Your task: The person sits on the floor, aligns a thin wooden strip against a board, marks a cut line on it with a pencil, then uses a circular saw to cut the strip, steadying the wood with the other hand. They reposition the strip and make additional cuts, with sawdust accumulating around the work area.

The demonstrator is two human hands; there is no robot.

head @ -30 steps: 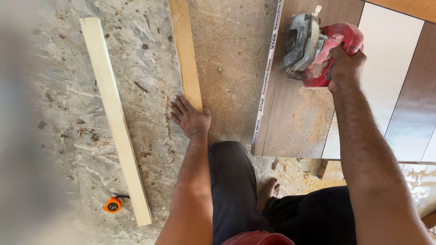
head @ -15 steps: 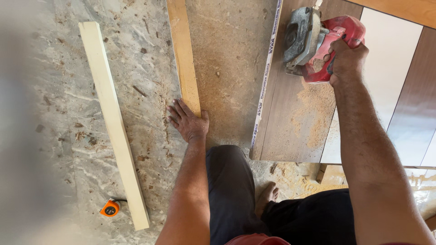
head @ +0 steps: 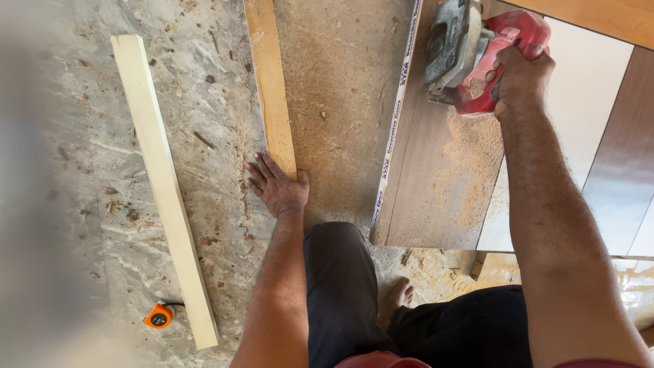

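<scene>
My right hand grips the red handle of a grey and red circular saw that rests on a brown laminated board covered with sawdust. My left hand lies flat on the stone floor, fingers spread, at the near end of a narrow wooden strip. My knee in dark trousers sits between the two arms.
A long pale wooden batten lies on the floor to the left, with an orange tape measure by its near end. White and dark brown panels lie to the right. A bare foot shows below the board.
The view has shifted slightly; the saw and my right hand sit a little higher in view. My left hand stays flat on the floor by the strip.
</scene>
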